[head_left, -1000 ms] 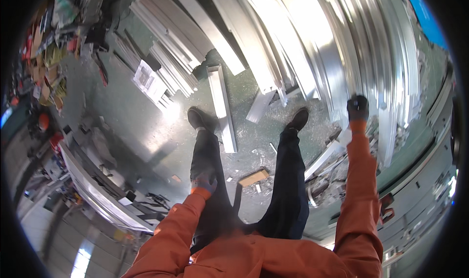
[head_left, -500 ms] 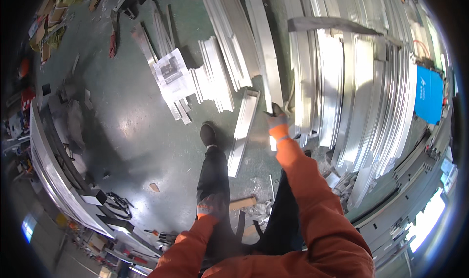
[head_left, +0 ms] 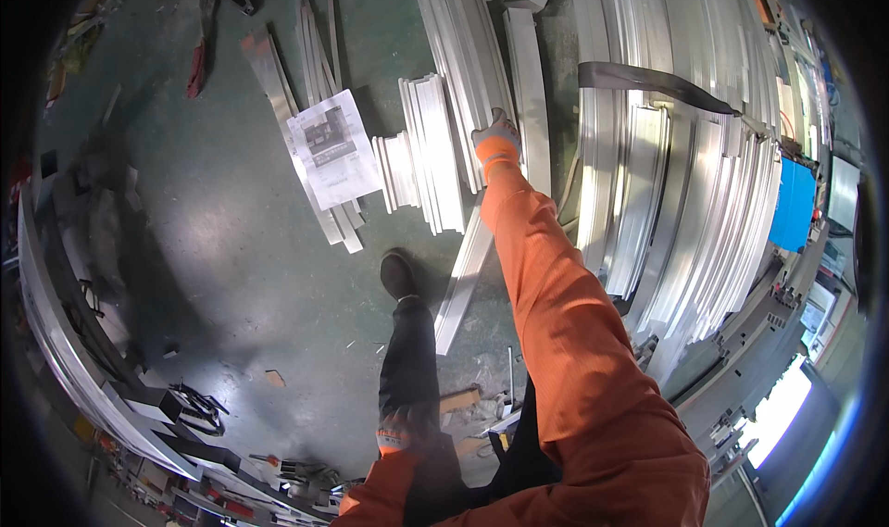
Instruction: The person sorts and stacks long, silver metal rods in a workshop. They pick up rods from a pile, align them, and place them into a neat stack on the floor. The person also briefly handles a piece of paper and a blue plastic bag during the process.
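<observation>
My right hand, in a grey and orange work glove, reaches to the near end of a stack of long silver aluminium profiles. Its fingers are curled at the edge of a profile there. Below my forearm a single metal channel lies slanted on the floor, its far part hidden by the sleeve. My left hand, gloved alike, rests on my left thigh with nothing visible in it; its fingers look laid flat.
Left of the stack lie shorter profiles and thin strips under a printed sheet. At the right are large profile bundles with a dark strap and a blue panel. A metal frame curves along the left.
My right hand has moved forward and left, from the end of a flat profile to the neighbouring stack. The view has shifted as I lean forward. My left hand stays on the thigh.
</observation>
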Motion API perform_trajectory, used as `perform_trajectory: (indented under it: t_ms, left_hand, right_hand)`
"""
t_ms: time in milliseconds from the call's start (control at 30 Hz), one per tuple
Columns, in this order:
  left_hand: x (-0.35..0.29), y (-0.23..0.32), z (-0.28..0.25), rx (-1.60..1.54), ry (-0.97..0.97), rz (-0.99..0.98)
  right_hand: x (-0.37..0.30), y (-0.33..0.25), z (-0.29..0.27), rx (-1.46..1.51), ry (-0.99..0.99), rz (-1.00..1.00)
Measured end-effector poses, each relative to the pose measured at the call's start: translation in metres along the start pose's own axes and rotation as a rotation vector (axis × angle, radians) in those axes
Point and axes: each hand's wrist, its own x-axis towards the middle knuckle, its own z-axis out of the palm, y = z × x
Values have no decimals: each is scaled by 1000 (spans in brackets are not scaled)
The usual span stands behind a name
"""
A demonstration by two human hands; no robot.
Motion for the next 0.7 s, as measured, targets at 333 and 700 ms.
perform_trajectory:
  t_ms: [333,700]
  left_hand:
    - [9,13,-14,103,-12,43]
    - [8,79,40,221,-115,75]
  right_hand:
    - [-65,51,-7,63,-40,-63]
    - [-410,368,-121,580,-413,401]
